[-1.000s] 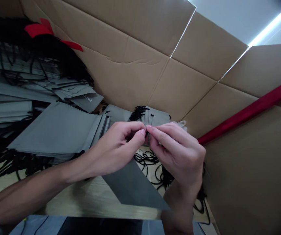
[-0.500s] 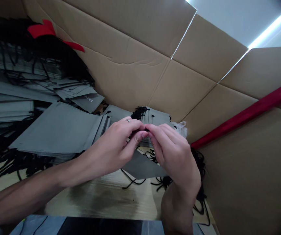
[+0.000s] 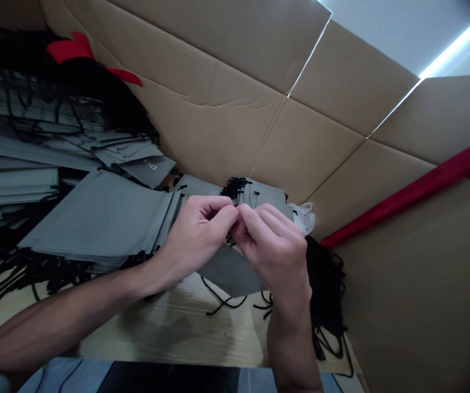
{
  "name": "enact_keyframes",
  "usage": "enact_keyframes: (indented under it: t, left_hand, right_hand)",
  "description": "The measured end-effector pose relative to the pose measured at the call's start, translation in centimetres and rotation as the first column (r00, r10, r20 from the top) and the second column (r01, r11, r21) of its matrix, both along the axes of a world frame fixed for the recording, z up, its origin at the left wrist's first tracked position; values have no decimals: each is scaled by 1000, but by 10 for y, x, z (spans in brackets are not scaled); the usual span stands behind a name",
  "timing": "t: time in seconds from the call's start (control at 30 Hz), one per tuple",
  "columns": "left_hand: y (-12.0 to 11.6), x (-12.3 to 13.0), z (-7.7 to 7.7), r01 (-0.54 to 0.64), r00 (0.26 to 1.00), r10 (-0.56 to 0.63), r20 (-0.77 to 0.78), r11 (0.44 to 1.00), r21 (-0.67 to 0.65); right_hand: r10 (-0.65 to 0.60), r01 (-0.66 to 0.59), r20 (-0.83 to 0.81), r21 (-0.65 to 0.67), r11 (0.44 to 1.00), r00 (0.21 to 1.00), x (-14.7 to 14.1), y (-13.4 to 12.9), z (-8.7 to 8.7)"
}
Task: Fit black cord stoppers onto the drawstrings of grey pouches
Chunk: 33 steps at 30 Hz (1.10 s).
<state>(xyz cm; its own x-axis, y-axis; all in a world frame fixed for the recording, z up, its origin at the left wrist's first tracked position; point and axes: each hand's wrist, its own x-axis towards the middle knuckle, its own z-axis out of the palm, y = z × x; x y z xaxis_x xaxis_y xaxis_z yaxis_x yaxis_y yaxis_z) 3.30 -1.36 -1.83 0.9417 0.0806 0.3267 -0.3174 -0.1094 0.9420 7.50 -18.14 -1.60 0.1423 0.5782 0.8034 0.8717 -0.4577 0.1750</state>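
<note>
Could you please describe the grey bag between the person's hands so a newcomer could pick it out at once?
Beside the cardboard wall, grey drawstring bags lie stacked on a wooden surface. This grey bag is off the stacks, draped below the left hand and right hand, which pinch its black cord.

Grey fabric drawstring bag [image 3: 228,271], hanging tilted, black cord [image 3: 225,303] trailing below
</note>
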Motion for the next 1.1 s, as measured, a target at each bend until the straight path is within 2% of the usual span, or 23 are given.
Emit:
enact_keyframes:
  t: [0.1, 0.2, 0.33, 0.4, 0.47, 0.57, 0.63, 0.73, 0.9, 1.1]
  left_hand:
    - [0, -1, 1, -18, 1000, 18, 20, 1000, -10]
    - [1, -1, 3, 12, 999, -11, 45, 1000, -15]
    - [5, -1, 5, 173, 985, -173, 3, 985, 8]
    - [9, -1, 6, 257, 966, -256, -27, 964, 74]
    - [12, -2, 7, 290, 957, -288, -37, 945, 149]
    - [14, -4, 8, 285, 958, -286, -29, 935, 212]
    - [14, -6, 9, 270, 960, -279, -1, 926, 264]
    - [14, -8, 8, 219, 963, -258, 73, 914, 343]
    - [14, -10, 4, 108, 962, -213, 173, 873, 476]
    - [12, -7, 2, 83, 953, -211, 217, 871, 485]
  right_hand:
    - [6, -5, -24, 40, 999, 1000, -2, 5, -1]
    - [11, -6, -83, 64, 998, 997, -4, 5, 2]
    - [-9, 40, -219, 134, 990, 976, -7, -7, 11]
    - [-29, 89, -302, 186, 978, 953, -8, -18, 16]
    - [-9, 113, -436, 215, 970, 900, -8, -31, 21]
    - [113, 42, -625, 228, 973, 772, -6, -45, 25]
    - [180, -49, -670, 210, 976, 720, -4, -49, 24]
    - [207, -116, -668, 179, 977, 715, -1, -48, 23]
    - [211, -110, -660, 191, 975, 721, -2, -46, 21]
    - [227, -108, -638, 221, 969, 736, -6, -43, 23]
